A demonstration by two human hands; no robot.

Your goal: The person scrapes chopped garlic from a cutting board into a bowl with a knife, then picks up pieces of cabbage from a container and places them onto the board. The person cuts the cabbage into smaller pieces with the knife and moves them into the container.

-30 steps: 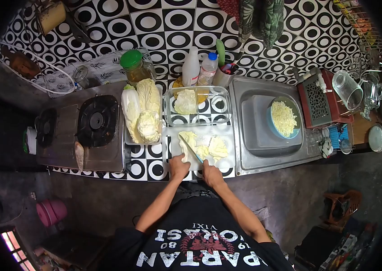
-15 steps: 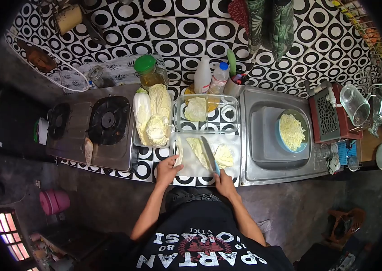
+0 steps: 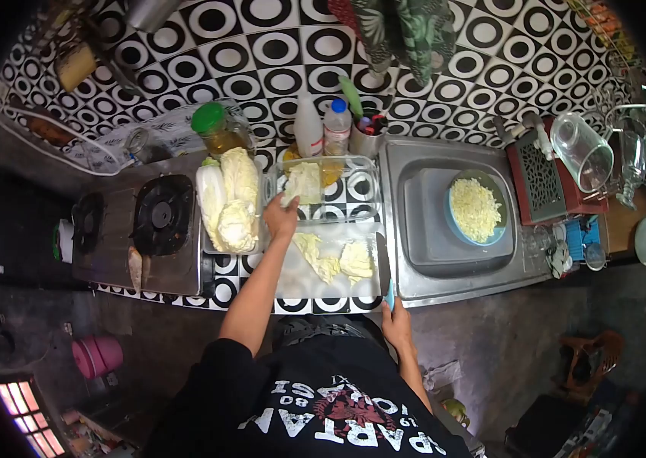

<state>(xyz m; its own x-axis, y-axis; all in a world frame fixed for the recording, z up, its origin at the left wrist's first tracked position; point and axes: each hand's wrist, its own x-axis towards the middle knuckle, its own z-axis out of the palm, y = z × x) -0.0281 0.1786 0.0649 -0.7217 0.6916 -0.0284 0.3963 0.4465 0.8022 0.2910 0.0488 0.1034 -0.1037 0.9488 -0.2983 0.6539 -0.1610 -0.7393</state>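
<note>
My left hand (image 3: 281,217) reaches over the near left corner of a clear glass container (image 3: 350,217). Its fingers are closed around the edge of a pale cabbage leaf (image 3: 304,183) in the container; the fingertips partly hide the contact. My right hand (image 3: 398,324) grips the light-blue handle of a knife (image 3: 391,291). The dark blade points away from me, along the right edge of a translucent white cutting board (image 3: 292,287). On that board lie a long cabbage piece (image 3: 315,258) and a crumpled cabbage piece (image 3: 356,260).
Whole cabbages (image 3: 237,195) fill a tray left of the board, beside a gas stove (image 3: 163,214). Behind stand a green-lidded jar (image 3: 212,130), a white bottle (image 3: 308,130) and a blue-capped bottle (image 3: 337,130). A bowl of chopped cabbage (image 3: 476,210) sits in the sink (image 3: 407,278) at right.
My left hand has moved from the board's left side up to the glass container, and the strip beside it has left the board. The knife has shifted right, away from the cabbage. The view has turned.
</note>
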